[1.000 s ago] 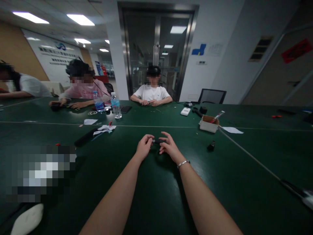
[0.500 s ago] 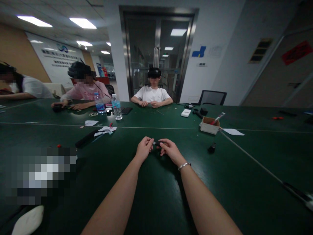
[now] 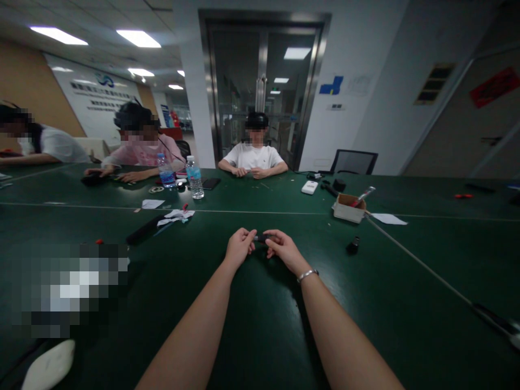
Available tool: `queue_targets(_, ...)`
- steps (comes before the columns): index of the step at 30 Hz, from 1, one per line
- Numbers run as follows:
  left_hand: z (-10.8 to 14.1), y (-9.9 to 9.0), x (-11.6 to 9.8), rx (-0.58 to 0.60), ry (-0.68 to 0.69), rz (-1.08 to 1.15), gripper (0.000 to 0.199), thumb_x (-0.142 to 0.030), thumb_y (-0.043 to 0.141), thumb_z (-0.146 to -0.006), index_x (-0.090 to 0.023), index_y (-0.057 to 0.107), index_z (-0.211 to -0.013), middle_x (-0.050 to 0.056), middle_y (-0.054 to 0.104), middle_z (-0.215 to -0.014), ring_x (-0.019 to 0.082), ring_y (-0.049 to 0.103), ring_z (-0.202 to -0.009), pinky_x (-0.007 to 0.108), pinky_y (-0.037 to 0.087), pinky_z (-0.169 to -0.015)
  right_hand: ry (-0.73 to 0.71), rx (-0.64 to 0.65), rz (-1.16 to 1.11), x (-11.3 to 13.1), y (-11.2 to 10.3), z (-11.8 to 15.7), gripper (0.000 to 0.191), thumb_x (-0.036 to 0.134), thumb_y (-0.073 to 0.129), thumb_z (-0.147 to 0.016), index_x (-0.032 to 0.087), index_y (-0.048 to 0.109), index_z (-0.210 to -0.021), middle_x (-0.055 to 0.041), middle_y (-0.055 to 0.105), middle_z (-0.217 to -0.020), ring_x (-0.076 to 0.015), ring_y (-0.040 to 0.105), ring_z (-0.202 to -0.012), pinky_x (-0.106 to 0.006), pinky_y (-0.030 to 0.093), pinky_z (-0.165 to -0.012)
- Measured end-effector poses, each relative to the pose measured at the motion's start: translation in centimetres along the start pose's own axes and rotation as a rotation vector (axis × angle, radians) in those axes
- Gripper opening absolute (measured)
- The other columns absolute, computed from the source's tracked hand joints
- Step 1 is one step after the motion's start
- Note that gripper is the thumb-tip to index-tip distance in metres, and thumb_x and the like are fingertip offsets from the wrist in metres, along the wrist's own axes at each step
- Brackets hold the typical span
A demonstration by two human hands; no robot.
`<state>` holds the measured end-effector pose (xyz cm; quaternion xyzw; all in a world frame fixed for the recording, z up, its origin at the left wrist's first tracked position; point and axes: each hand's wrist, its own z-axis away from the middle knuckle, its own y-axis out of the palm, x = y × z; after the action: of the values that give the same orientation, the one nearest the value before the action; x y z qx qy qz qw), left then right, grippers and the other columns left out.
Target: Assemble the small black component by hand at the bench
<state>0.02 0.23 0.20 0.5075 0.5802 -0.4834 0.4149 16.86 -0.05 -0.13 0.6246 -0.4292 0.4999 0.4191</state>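
Between my two hands is a small dark object (image 3: 261, 238), held just above the green table (image 3: 264, 303). My left hand (image 3: 240, 247) pinches its left end, where a lighter tip shows. The fingers of my right hand (image 3: 281, 247) are closed on its right end. A silver bracelet (image 3: 307, 275) circles my right wrist. What exactly the object is, I cannot make out. To the right of my hands, a small black item (image 3: 353, 246) rests on the table.
Beyond my hands lie a cardboard box (image 3: 349, 212) with tools, a white device (image 3: 309, 187) and two bottles (image 3: 195, 181). Crumpled paper (image 3: 176, 216) and a black stick-like item (image 3: 145, 229) are left. A white object (image 3: 49, 365) lies near left. Several people sit across.
My hands hold nearly the same pose, with slightly more of the dark object visible between them. The view has shifted very slightly.
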Motion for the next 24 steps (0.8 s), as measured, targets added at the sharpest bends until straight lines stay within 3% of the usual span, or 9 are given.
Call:
queue_targets(16, -0.23, 0.03, 0.20, -0.058, -0.057, -0.131, 0.037, -0.053, 0.050, -0.081, -0.018, 0.049, -0.068, -0.004, 0.052, -0.045, 0.008, 0.044, -0.034, 0.019, 0.033, -0.037, -0.019, 0.044, 0.044, 0.60, 0.21, 0.46, 0.038, 0.025, 0.073, -0.067, 0.019, 0.060, -0.102, 0.0000, 0.061, -0.088, -0.0048, 0.056, -0.052, -0.019, 0.050, -0.049)
queue_targets(24, -0.38, -0.02, 0.69, -0.067, -0.006, -0.118, 0.037, -0.054, 0.051, -0.081, -0.019, 0.049, -0.068, -0.005, 0.050, -0.045, 0.008, 0.043, -0.036, 0.019, 0.031, -0.039, 0.016, 0.005, 0.031, 0.59, 0.38, 0.40, 0.035, 0.029, 0.072, -0.070, 0.018, 0.062, -0.102, 0.0017, 0.063, -0.073, -0.0056, 0.056, -0.049, -0.019, 0.050, -0.048)
